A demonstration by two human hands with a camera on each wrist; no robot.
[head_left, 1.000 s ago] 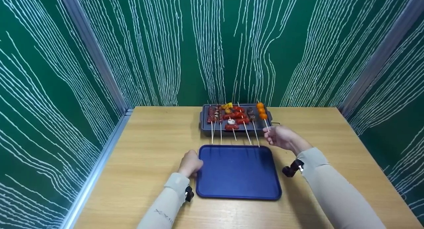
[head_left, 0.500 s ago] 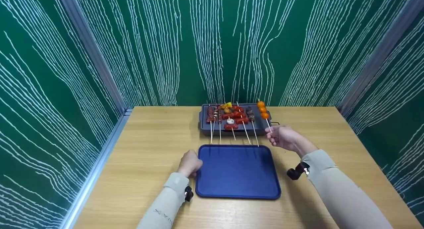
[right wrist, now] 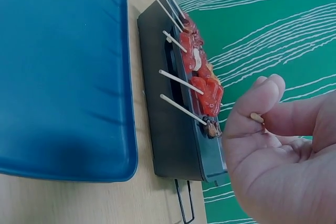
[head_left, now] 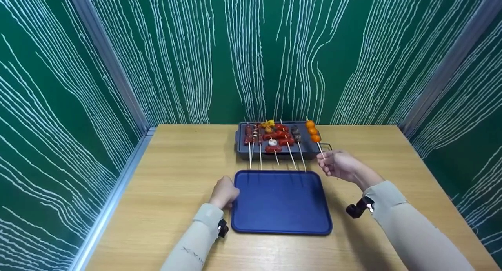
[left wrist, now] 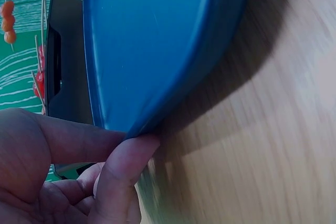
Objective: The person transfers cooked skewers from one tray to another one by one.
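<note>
My right hand (head_left: 340, 166) pinches the stick of a skewer with three orange balls (head_left: 312, 131), raised at the right end of the dark grill (head_left: 244, 153). In the right wrist view, the stick's blunt end (right wrist: 256, 117) pokes out between thumb and forefinger. My left hand (head_left: 224, 192) holds the left rim of a bare blue tray (head_left: 282, 204). Seen from the left wrist, the thumb (left wrist: 126, 163) and forefinger pinch the tray's rim close to a corner. Several other skewers lie on the grill, among them red pieces (head_left: 272, 149) and dark brown chunks (head_left: 296, 134).
The grill stands at the back of the wooden table (head_left: 184, 157), with a wire handle (head_left: 326, 146) at its right end. Stick ends jut over its front toward the tray. Green walls with white lines (head_left: 251, 67) enclose the back and sides.
My right hand has drifted right and slightly toward me, bringing the orange-ball skewer over the grill's right edge. The left hand and the tray have stayed in place.
</note>
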